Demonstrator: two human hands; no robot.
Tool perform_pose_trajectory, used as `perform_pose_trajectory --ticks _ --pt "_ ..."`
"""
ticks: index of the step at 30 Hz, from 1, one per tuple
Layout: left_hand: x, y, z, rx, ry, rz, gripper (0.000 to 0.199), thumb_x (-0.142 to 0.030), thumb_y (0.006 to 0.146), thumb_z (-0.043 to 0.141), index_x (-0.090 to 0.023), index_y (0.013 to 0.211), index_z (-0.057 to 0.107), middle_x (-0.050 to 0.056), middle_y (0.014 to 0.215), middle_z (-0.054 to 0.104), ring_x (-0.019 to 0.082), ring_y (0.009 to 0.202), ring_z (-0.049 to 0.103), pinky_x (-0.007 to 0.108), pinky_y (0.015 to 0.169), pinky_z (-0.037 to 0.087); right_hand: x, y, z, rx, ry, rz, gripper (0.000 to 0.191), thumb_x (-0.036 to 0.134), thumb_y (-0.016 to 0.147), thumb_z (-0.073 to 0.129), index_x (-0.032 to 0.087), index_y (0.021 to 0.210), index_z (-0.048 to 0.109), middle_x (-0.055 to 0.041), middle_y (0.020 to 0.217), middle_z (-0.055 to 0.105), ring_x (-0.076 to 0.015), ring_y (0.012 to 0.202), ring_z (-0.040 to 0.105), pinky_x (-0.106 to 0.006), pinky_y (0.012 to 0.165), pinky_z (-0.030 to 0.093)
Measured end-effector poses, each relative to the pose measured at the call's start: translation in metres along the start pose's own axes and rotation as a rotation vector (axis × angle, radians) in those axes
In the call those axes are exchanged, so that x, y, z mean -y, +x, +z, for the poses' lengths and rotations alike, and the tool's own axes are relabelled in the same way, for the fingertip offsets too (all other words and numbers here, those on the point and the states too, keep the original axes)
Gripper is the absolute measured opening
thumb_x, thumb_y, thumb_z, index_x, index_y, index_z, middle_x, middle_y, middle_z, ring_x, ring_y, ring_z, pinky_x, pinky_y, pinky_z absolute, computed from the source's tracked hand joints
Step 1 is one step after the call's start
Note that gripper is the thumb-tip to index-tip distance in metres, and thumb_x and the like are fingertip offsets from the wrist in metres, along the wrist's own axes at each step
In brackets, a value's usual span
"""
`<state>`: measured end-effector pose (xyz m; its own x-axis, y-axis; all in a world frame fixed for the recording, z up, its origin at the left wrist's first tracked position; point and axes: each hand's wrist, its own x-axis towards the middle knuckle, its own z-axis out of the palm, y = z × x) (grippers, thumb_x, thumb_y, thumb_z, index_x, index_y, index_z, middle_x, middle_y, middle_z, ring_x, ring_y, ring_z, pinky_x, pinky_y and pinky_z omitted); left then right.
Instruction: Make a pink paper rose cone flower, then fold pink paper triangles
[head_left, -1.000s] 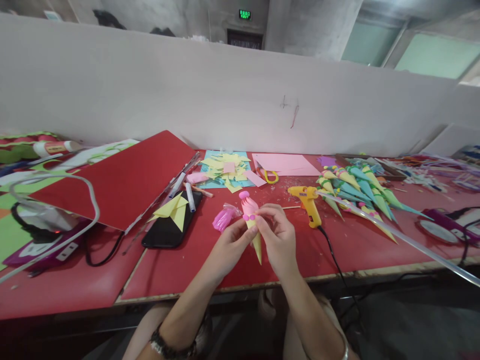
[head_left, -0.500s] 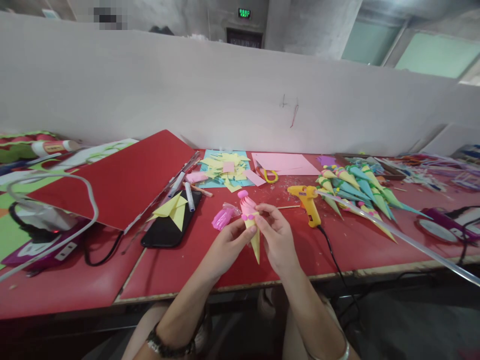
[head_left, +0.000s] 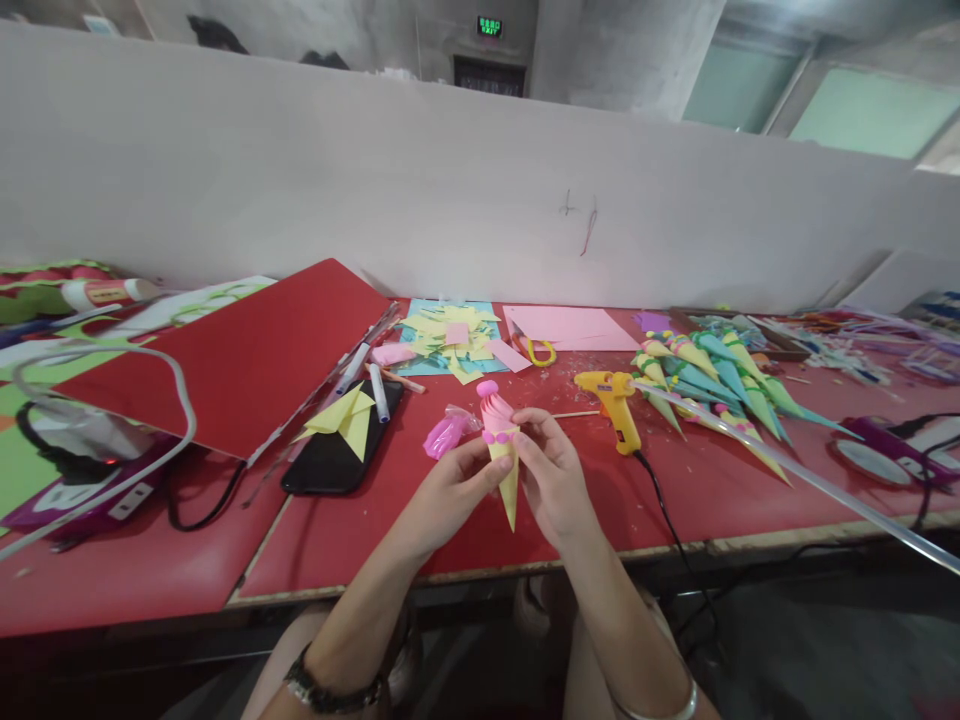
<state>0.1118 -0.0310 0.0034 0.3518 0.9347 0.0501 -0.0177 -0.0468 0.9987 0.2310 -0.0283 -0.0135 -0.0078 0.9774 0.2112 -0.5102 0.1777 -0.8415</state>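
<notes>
Between my two hands is a paper ice cream cone [head_left: 508, 490], its yellow point angled down toward the table edge. Pink swirled stuff rises from the top, with a round pink ball on it and pink dots along the cone's rim. My left hand [head_left: 463, 490] grips it from the left, thumb across the front. On the other side my right hand [head_left: 553, 468] pinches it near the rim. A pink clay packet [head_left: 448, 432] lies just beyond my left hand. The yellow glue gun [head_left: 616, 408] rests to the right, a clear glue stick in its back.
Several finished paper cones [head_left: 720, 375] are heaped at the right. Yellow-handled scissors [head_left: 541, 352] lie near pink paper [head_left: 570, 328]. To the left are a black phone [head_left: 319, 475] with folded yellow paper on it, a red board [head_left: 247, 360] and a power strip [head_left: 135, 498]. A white partition [head_left: 450, 190] stands behind.
The cone has turned slightly in my fingers, its tip shifting a little left, and more pink dots show along the rim. Both hands stay on it.
</notes>
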Motion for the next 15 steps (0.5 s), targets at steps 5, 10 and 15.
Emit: perform_pose_trajectory --ticks 5,10,15 --pt "-0.0007 -0.0008 -0.0005 0.001 0.021 -0.001 0.038 -0.044 0.072 0.060 -0.021 0.101 0.065 0.003 0.088 0.067 0.020 0.086 0.059 0.032 0.083 0.045 -0.0025 -0.0005 -0.0004 -0.011 0.024 -0.017 0.014 0.024 0.072 0.063 0.024 0.085 0.057 0.0047 0.078 0.054 -0.0079 0.068 0.051 -0.019 0.063 0.041" --pt "-0.0010 -0.0002 -0.0010 0.028 0.023 0.008 0.036 -0.043 0.073 0.059 -0.021 0.102 0.064 0.002 0.088 0.067 0.018 0.082 0.059 0.029 0.081 0.045 -0.0034 -0.0004 0.0002 -0.020 0.030 -0.015 0.019 0.024 0.070 0.064 0.024 0.087 0.055 0.0040 0.080 0.055 -0.0088 0.070 0.053 -0.020 0.065 0.042" --pt "-0.0013 -0.0004 -0.0016 0.024 0.030 0.001 0.037 -0.043 0.073 0.059 -0.021 0.102 0.064 0.002 0.089 0.067 0.019 0.084 0.059 0.031 0.081 0.045 -0.0017 -0.0006 0.0017 -0.029 0.033 -0.011 0.019 0.024 0.069 0.064 0.023 0.086 0.055 0.0033 0.079 0.054 -0.0096 0.070 0.053 -0.021 0.064 0.043"
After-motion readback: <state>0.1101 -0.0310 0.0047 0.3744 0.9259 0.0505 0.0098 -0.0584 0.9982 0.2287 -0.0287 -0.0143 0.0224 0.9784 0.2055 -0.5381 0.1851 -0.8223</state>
